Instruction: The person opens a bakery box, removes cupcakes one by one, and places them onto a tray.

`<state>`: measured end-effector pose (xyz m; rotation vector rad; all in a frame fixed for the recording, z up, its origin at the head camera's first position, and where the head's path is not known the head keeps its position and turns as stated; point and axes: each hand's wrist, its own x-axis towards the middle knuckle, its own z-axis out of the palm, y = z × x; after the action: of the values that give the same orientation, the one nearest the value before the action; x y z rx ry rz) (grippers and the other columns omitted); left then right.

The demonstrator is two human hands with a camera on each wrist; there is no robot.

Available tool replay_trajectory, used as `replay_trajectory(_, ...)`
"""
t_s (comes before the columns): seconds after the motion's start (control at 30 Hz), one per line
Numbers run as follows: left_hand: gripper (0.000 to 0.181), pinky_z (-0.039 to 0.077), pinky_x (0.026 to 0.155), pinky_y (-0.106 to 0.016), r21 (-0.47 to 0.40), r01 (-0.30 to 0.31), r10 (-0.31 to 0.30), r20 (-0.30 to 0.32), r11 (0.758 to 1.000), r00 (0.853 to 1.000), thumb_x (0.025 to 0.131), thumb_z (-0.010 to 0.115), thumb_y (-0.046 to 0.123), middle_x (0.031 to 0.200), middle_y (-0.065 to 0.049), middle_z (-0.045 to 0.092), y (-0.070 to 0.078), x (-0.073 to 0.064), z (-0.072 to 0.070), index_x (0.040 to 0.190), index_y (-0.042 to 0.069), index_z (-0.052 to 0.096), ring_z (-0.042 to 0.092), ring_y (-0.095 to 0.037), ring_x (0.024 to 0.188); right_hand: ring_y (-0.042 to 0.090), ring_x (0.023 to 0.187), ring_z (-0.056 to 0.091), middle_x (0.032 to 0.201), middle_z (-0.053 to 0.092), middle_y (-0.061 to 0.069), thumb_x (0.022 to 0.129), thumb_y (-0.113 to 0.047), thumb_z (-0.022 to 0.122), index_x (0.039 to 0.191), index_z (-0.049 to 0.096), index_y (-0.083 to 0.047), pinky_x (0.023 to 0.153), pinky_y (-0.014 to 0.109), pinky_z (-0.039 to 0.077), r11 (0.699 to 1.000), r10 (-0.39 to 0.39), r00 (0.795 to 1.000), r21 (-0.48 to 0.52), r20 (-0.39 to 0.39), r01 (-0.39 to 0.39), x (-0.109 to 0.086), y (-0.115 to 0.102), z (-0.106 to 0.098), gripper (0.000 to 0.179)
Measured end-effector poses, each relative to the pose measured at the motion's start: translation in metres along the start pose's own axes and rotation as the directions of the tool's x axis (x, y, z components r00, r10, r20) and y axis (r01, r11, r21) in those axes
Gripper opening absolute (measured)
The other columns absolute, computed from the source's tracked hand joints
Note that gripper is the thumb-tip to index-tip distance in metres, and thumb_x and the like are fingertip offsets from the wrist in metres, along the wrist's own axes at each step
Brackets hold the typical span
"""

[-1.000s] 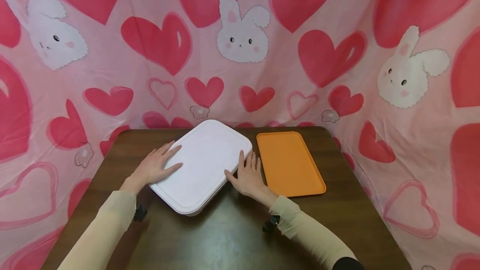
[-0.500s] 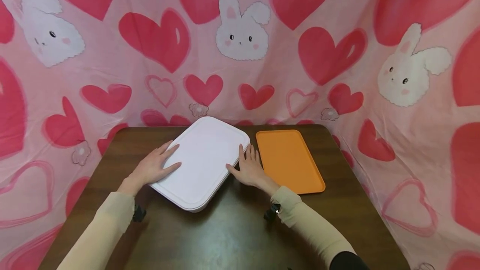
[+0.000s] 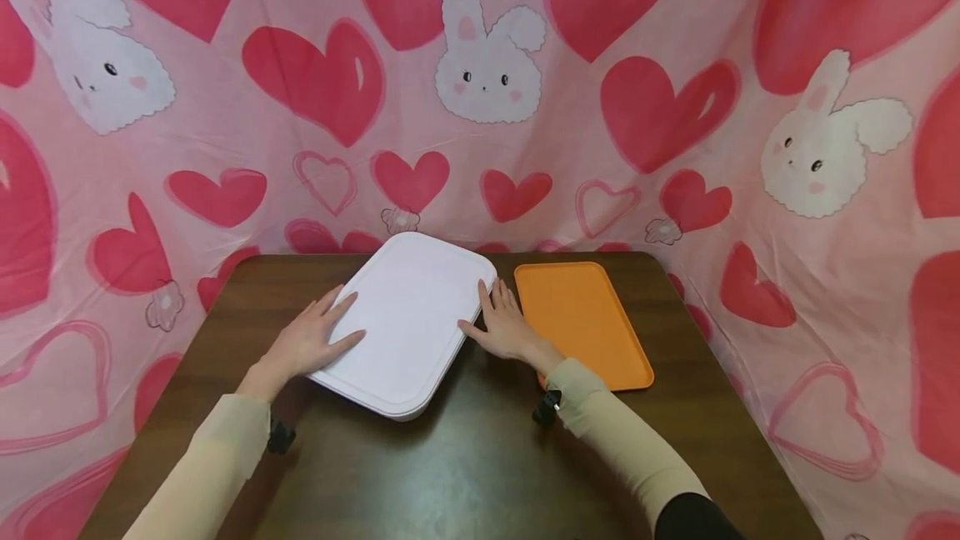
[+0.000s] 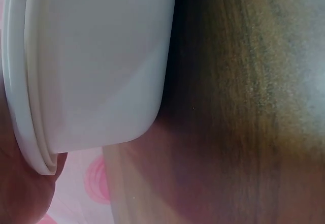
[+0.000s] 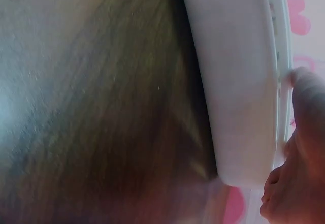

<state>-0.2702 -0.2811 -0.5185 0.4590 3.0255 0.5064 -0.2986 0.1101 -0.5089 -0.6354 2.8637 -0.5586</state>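
Observation:
A white lidded box lies at an angle on the brown table, its lid facing up. My left hand rests over its left edge, with thumb and fingers spread on the lid. Against the right edge is my right hand, fingers fairly straight and pointing away, thumb at the rim. The left wrist view shows the tub's pale side wall under the lid rim. In the right wrist view, a thin gap runs between the lid and the tub, and my thumb touches the lid's edge.
An orange rectangular tray lies flat to the right of the box, close to my right hand and wrist. The wooden table ends at a pink cloth backdrop with hearts and rabbits.
The white box has turned a little counterclockwise, its near end shifting right and its far end left. My right hand has moved slightly forward along with it; the orange tray has stayed put.

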Motion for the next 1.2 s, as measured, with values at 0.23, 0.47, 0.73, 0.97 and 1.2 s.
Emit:
replay_trajectory(0.23, 0.091, 0.021, 0.137, -0.068, -0.015, 0.007, -0.007, -0.005, 1.0, 1.0, 0.103, 0.061, 0.062, 0.182, -0.025, 0.02, 0.003, -0.003, 0.001, 0.175, 0.014, 0.03, 0.03, -0.052, 0.165, 0.049, 0.173, -0.002, 0.182, -0.003, 0.033, 0.111, -0.068, 0.043, 0.176, 0.0, -0.004, 0.143, 0.058, 0.005, 0.998, -0.025, 0.999, -0.057, 0.028, 0.027, 0.009, 0.007, -0.004, 0.101)
replay_trajectory(0.47, 0.093, 0.02, 0.138, -0.067, -0.022, 0.028, -0.028, -0.017, 0.999, 0.999, 0.103, 0.059, 0.064, 0.183, -0.024, 0.02, 0.007, -0.005, 0.002, 0.175, 0.015, 0.029, 0.029, -0.051, 0.166, 0.048, 0.173, -0.006, 0.182, -0.007, 0.032, 0.112, -0.066, 0.043, 0.176, -0.002, -0.004, 0.143, 0.057, 0.005, 0.995, -0.064, 0.996, -0.077, 0.068, 0.07, 0.018, 0.014, -0.011, 0.1)
replay_trajectory(0.73, 0.095, 0.019, 0.139, -0.066, -0.019, 0.045, -0.046, -0.018, 0.999, 0.999, 0.102, 0.059, 0.066, 0.183, -0.024, 0.018, 0.012, -0.009, 0.003, 0.175, 0.014, 0.027, 0.029, -0.051, 0.166, 0.045, 0.174, -0.006, 0.183, -0.01, 0.029, 0.112, -0.066, 0.042, 0.176, -0.005, -0.005, 0.143, 0.056, 0.003, 0.99, -0.116, 0.989, -0.072, 0.092, 0.123, 0.031, 0.024, -0.016, 0.1)
replay_trajectory(0.97, 0.098, 0.019, 0.139, -0.066, -0.007, 0.052, -0.052, -0.019, 0.999, 0.998, 0.101, 0.059, 0.068, 0.183, -0.025, 0.018, 0.017, -0.013, 0.003, 0.176, 0.014, 0.026, 0.031, -0.05, 0.166, 0.042, 0.174, -0.005, 0.184, -0.008, 0.026, 0.113, -0.064, 0.042, 0.177, -0.004, -0.009, 0.143, 0.057, 0.005, 0.985, -0.151, 0.983, -0.068, 0.099, 0.158, 0.043, 0.035, -0.022, 0.096)
replay_trajectory(1.2, 0.099, 0.015, 0.14, -0.065, 0.015, 0.057, -0.056, -0.028, 0.998, 0.998, 0.1, 0.059, 0.07, 0.183, -0.025, 0.02, 0.02, -0.019, 0.008, 0.175, 0.015, 0.027, 0.03, -0.049, 0.167, 0.04, 0.175, -0.004, 0.185, -0.007, 0.024, 0.114, -0.063, 0.039, 0.177, -0.005, -0.012, 0.144, 0.054, 0.004, 0.981, -0.164, 0.979, -0.085, 0.118, 0.174, 0.052, 0.041, -0.023, 0.093)
